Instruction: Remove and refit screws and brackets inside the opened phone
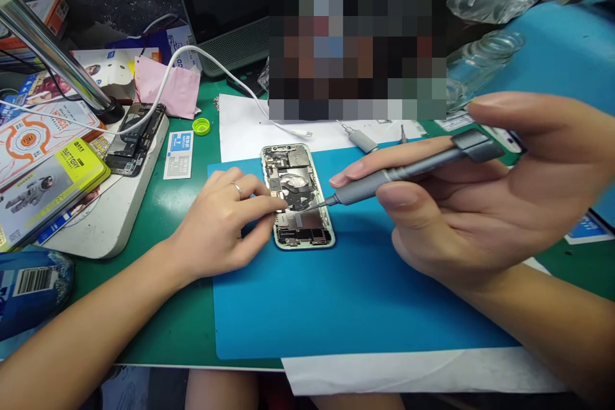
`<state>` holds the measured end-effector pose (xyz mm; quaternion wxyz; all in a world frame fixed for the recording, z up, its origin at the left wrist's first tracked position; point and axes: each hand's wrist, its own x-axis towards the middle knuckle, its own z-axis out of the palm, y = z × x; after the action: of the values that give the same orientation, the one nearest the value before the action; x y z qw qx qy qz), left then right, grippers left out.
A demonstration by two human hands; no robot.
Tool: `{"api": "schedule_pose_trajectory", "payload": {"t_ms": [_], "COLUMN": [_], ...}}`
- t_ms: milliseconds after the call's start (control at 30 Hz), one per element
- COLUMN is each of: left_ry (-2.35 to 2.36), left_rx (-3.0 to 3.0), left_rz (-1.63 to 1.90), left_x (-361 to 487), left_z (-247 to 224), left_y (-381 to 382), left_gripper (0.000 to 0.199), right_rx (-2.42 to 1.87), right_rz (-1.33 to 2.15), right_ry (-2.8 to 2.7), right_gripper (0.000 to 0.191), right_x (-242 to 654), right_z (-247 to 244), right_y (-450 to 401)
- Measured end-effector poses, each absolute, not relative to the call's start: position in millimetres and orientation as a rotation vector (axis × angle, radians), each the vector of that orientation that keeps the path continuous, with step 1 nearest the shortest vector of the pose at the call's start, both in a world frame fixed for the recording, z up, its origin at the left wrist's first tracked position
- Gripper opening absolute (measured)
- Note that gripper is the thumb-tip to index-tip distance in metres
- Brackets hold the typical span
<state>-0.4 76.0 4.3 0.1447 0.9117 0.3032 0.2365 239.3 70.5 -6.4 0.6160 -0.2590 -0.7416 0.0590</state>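
An opened smartphone (298, 198) lies on the blue mat (365, 295), its circuit boards and inner parts bare. My left hand (230, 224), with a ring on one finger, is at the phone's left edge. Its index fingertip rests over the inner parts and the thumb is beside the edge, so the hand steadies the phone. In my right hand (475, 205) is a slim grey precision screwdriver (369, 186), held between thumb and fingers. The driver slants down to the left, and its thin tip is over the phone's lower middle, close to my left index finger. Whether the tip touches a screw, I cannot tell.
A white cable (211, 57) arches over the back left. Another opened phone (137, 138) lies on a white base beside a yellow battery box (72, 179). Behind the mat are white paper (240, 128), another grey screwdriver (362, 139) and a glass jar (485, 64).
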Motion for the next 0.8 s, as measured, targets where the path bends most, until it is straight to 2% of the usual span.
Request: {"api": "schedule_pose_trajectory", "payload": {"t_ms": [533,800], "left_ry": [0.877,0.886], "left_rx": [2.624,2.622], "left_rz": [0.666,0.643], "left_x": [-1,-1], "left_z": [4,3], "left_y": [76,76], "left_gripper": [0.024,0.025], "right_rx": [-0.608,-0.576], "right_rz": [0.31,0.187], "right_ry": [-1.681,-1.722], "right_gripper": [0.065,0.077], "right_x": [239,239], "right_z": [-17,-5], "right_y": [71,71]}}
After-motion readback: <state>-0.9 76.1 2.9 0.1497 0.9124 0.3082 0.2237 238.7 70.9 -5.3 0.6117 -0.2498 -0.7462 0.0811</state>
